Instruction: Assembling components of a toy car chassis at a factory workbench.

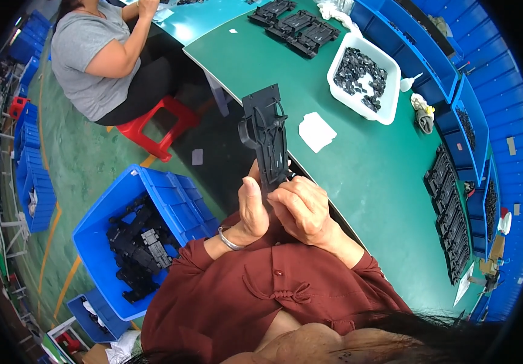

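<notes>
Black plastic part (pixel 271 145) stands nearly upright at twelve o'clock from the hands, raised near the edge of the green table (pixel 370 176). Its lower end is pinched in the curled fingers of the right hand (pixel 302 209). The left hand (pixel 252 211) lies beside that end at seven o'clock, thumb raised; its fingers are partly hidden, so I cannot tell whether they grip. From the hands, a white card (pixel 318 132) lies at one o'clock, with a white tub (pixel 387 113) of small black pieces (pixel 358 67) beyond it, and a blue crate (pixel 176 203) sits at eight.
</notes>
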{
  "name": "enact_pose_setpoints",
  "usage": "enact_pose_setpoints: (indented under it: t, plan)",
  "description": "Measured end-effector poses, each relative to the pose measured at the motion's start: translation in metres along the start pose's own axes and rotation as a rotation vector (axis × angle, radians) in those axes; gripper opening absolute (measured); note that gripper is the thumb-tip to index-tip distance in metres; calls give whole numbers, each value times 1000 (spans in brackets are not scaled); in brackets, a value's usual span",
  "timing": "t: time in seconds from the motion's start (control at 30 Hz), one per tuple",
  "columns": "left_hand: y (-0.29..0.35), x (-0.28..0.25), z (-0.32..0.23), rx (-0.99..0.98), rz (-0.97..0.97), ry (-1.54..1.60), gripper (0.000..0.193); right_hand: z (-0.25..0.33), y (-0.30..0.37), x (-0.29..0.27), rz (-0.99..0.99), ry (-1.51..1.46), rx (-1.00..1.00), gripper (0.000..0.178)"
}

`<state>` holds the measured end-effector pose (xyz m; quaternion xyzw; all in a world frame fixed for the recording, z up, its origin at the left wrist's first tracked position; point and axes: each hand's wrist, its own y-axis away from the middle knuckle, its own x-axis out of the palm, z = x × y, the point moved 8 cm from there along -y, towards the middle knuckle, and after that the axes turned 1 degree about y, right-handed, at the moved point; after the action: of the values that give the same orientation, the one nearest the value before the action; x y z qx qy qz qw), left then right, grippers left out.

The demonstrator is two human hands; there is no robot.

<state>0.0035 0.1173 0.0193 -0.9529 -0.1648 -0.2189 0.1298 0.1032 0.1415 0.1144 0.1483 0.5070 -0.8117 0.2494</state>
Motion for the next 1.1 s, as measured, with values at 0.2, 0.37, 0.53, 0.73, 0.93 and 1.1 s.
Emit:
enact_pose_setpoints:
  t: [0.2, 0.37, 0.53, 0.73, 0.93, 1.1]
  plan:
    - [1, 0, -7, 54, 8, -148, 76, 1, 5, 2, -5, 16, 30, 28]
    - [2, 1, -12, 70, 5, -204, 74, 1, 5, 3, 0, 36, 31, 27]
    - [1, 3, -12, 61, 7, -186, 74, 2, 4, 3, -2, 27, 21, 27]
    - [3, 2, -8, 47, -6, -158, 75, 0, 5, 3, 5, 25, 33, 26]
    - [3, 2, -8, 47, -20, -158, 75, 1, 4, 4, 8, 10, 33, 27]
    - [0, 4, -7, 30, 25, -98, 78, -1, 2, -1, -6, -28, 75, 27]
